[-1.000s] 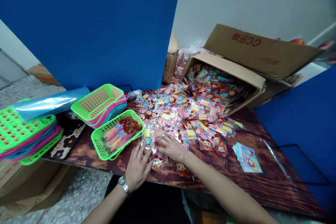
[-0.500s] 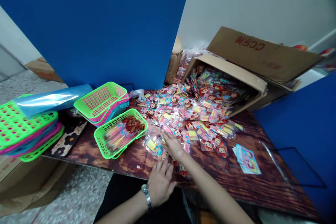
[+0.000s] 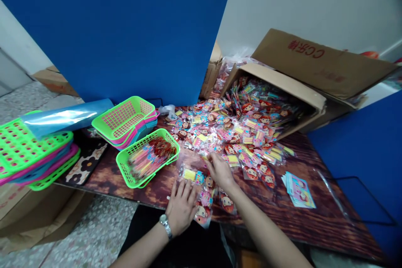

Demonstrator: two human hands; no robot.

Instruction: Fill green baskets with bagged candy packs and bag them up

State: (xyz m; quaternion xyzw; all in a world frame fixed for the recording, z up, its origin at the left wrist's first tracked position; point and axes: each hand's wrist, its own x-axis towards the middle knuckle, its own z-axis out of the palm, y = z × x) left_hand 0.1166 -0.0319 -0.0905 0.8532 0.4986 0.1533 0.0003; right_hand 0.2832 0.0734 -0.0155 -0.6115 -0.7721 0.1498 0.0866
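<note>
1. Green basket (image 3: pixel 123 165): packets lined up inside; prob. thin, bendy plastic, so rim's the best hold.
2. L hand (image 3: pixel 180 208): palm down, fingers spread, nothing gripped, by 1 packet (image 3: pixel 189 174) on table (image 3: pixel 279 211). Packet: prob. light, slick film; pinch its edge.
3. R hand (image 3: pixel 220 172): fingers bent beside pile (image 3: pixel 238 130); can't tell if gripping. Pile prob. slides easily.

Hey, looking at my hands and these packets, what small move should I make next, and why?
I'd probably draw one packet from the loose pile with your right hand, toward the yellow-marked packet at your left fingertips. Your right fingers are at the pile's near edge, and packets lie lined up in the near green basket.
</note>
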